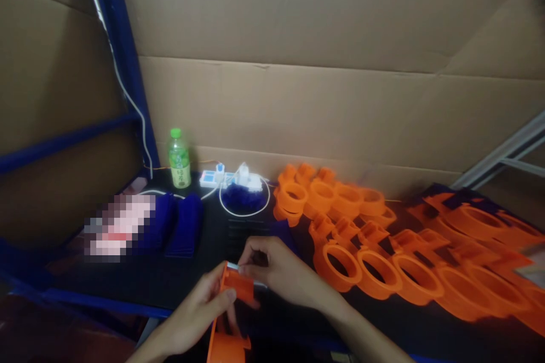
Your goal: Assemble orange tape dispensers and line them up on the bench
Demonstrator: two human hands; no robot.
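My left hand (203, 307) grips an orange plastic part (235, 306) low in the middle of the view, thumb across its top. My right hand (281, 272) pinches a small pale piece (233, 266) against the top edge of that part. Both hands hover just above the dark bench top (191, 278). The lower end of the orange part runs out of the frame's bottom edge.
Several orange ring-shaped parts (374, 249) lie in rows at the right. A green drink bottle (179, 159), a white power strip (232, 180) with a looped cable, and dark blue pieces (183, 224) sit at the back left. Cardboard walls stand behind, with a blue rack post (123, 62) at the left.
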